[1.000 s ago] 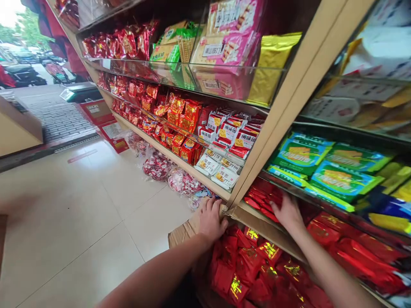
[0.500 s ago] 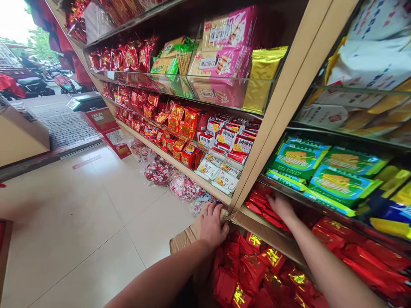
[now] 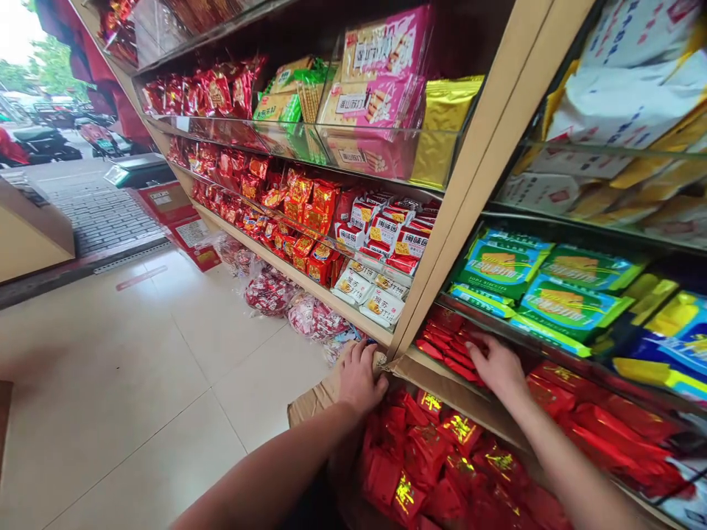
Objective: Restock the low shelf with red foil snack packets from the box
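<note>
The person's left hand [image 3: 360, 381] is gripping the corner of a cardboard carton [image 3: 314, 405], its fingers [image 3: 361, 358] curling tightly over the top edge just beside a wooden shelf upright [image 3: 461, 199]. Inside the carton, red foil packets [image 3: 414, 460] with gold lettering are lying heaped and filling it right below both hands. The right hand [image 3: 500, 368] is reaching in over the carton to the lowest shelf [image 3: 458, 390], its fingers [image 3: 476, 346] spreading open and resting on a pile of flat red packets [image 3: 447, 342] without closing on any of them. More red packets [image 3: 602, 427] are lying along that shelf further right, while green-and-blue biscuit packs [image 3: 568, 305] are sitting on the shelf just above. Left of the upright, white cracker packs [image 3: 353, 287] and red snack bags [image 3: 309, 261] are filling clear acrylic bins, with pink wafer packs [image 3: 381, 73] and gold packets [image 3: 445, 132] standing higher up. Bulging plastic bags of sweets [image 3: 270, 291] are lying on the tile floor [image 3: 127, 368] along the shelving's foot. Beyond them, a weighing scale [image 3: 141, 171] is sitting above a red carton [image 3: 166, 202], and motorbikes [image 3: 47, 143] are parked outside on brick paving [image 3: 93, 213].
</note>
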Demonstrator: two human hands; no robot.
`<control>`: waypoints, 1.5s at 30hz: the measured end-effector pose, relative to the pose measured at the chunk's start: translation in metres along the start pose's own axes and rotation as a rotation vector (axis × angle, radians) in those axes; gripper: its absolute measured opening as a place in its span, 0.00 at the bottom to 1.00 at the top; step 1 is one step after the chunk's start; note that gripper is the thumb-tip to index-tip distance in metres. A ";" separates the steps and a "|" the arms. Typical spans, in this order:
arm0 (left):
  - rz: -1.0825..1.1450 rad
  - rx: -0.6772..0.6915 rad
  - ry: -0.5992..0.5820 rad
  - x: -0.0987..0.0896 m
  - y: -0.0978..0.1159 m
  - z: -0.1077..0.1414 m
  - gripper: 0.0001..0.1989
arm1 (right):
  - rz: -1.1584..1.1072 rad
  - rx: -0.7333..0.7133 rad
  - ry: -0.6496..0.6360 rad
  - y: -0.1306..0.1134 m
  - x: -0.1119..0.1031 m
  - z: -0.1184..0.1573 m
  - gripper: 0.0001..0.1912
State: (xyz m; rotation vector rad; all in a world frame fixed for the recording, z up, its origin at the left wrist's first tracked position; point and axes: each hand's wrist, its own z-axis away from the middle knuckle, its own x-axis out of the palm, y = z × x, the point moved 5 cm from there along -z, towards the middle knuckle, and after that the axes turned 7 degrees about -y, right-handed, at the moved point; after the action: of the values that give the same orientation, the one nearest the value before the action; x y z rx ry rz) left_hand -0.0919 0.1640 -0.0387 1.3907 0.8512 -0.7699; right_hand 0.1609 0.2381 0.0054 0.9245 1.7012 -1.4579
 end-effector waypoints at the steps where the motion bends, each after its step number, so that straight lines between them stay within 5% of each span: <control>1: -0.008 0.001 0.006 0.000 0.000 0.000 0.30 | -0.027 -0.043 0.037 -0.010 -0.006 0.023 0.13; 3: -0.022 0.012 0.022 0.001 0.001 -0.001 0.29 | -0.174 -0.233 0.069 -0.031 -0.009 0.078 0.12; 6: -0.045 0.038 0.050 0.003 0.001 -0.002 0.28 | -0.234 -0.301 -0.291 -0.041 0.032 0.157 0.12; 8: -0.060 0.055 0.062 0.005 0.000 -0.004 0.27 | -0.147 -0.181 -0.498 -0.026 0.072 0.195 0.14; 11: -0.078 0.074 0.073 0.005 0.001 -0.006 0.27 | 0.030 0.070 -0.626 0.009 0.116 0.223 0.22; 15: -0.089 0.093 0.089 0.004 0.004 -0.005 0.26 | 0.157 0.142 -0.649 0.025 0.133 0.233 0.19; 31: -0.088 0.137 0.098 0.003 0.009 -0.009 0.27 | -0.153 0.117 -0.670 0.012 0.114 0.249 0.20; 38: -0.074 0.160 0.101 0.001 0.007 -0.008 0.28 | 0.024 0.162 -0.547 0.011 0.119 0.254 0.19; 45: -0.054 0.180 0.102 0.005 0.005 -0.013 0.29 | 0.153 0.110 -0.590 0.006 0.117 0.257 0.19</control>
State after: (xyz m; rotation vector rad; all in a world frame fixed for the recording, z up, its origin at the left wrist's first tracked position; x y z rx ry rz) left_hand -0.0862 0.1768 -0.0405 1.5829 0.9199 -0.8392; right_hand 0.1230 -0.0078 -0.1289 0.5803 1.1052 -1.5374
